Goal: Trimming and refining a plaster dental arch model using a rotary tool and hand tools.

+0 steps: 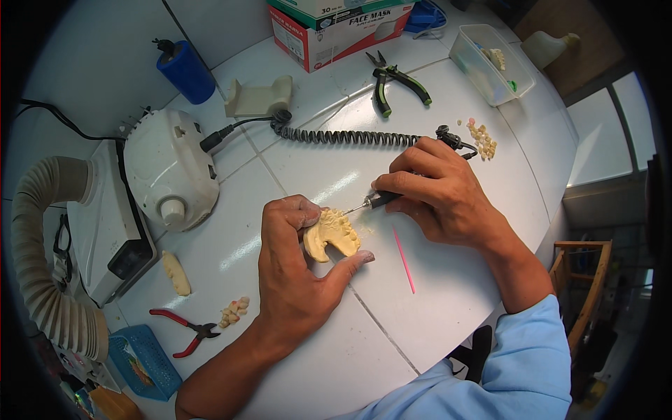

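Head view. A yellow dental cast (332, 234) is shown near centre on the white surface (434, 301), gripped between thumb and fingers of the left hand (294, 273). A handpiece (381, 199) is held pen-fashion by the right hand (437, 192), fingers closed around it, its bur touching the cast at 2 o'clock. A coiled cord (343, 136) is traced toward 10 o'clock to the motor unit (168, 171). A pink stick (404, 260) is seen at 4 o'clock of the cast; red pliers (185, 330) at 8 o'clock.
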{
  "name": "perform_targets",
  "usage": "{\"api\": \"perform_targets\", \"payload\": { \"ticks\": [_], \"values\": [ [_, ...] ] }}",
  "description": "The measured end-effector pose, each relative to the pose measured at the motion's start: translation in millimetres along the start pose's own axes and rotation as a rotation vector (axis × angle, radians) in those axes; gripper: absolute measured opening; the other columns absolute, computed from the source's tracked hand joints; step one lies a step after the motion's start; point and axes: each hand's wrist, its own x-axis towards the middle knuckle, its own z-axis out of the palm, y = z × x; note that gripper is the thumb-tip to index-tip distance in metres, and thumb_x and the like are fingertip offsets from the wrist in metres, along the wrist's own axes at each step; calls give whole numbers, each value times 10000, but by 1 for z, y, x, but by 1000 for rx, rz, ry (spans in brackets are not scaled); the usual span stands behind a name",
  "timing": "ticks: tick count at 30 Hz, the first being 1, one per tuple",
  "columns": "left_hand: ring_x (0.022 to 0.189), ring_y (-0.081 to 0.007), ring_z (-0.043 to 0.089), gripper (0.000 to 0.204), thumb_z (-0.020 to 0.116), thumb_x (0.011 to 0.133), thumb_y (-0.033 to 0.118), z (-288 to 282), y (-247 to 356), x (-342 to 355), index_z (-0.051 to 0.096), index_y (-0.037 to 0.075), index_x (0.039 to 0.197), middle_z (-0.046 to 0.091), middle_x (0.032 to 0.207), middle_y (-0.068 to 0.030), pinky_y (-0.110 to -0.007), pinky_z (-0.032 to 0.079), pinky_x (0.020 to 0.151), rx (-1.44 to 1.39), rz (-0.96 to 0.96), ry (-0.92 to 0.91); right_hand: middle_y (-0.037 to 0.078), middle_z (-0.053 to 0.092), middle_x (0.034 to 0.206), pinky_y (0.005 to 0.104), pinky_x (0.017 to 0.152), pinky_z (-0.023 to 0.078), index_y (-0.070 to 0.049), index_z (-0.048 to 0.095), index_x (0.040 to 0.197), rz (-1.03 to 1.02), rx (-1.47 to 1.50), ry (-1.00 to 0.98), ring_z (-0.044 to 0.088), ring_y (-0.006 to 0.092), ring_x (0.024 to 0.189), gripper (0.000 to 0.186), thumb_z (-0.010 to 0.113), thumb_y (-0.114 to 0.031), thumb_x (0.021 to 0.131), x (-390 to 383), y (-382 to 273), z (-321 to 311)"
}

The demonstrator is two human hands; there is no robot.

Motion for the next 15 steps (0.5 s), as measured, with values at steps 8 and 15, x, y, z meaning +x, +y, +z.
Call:
{"api": "perform_targets", "payload": {
  "ticks": [8,15],
  "values": [
    [1260,-264,673,781,1010,854,88,0,1,1,394,39,1332,513,1326,-188,-392,602,1078,-16,-6,-2,32,693,1035,434,848,540,-133,788,1120,3,13,-6,632,281,960,331,913,-104,815,0,0,-1],
    [1253,-262,675,772,1006,857,78,-1,1,0,392,45,1323,515,1320,-183,-393,595,1071,-30,-19,-5,29,686,1023,428,837,535,-137,785,1106,-8,5,7,625,278,945,320,906,-103,812,1,1,0]
  ]
}}
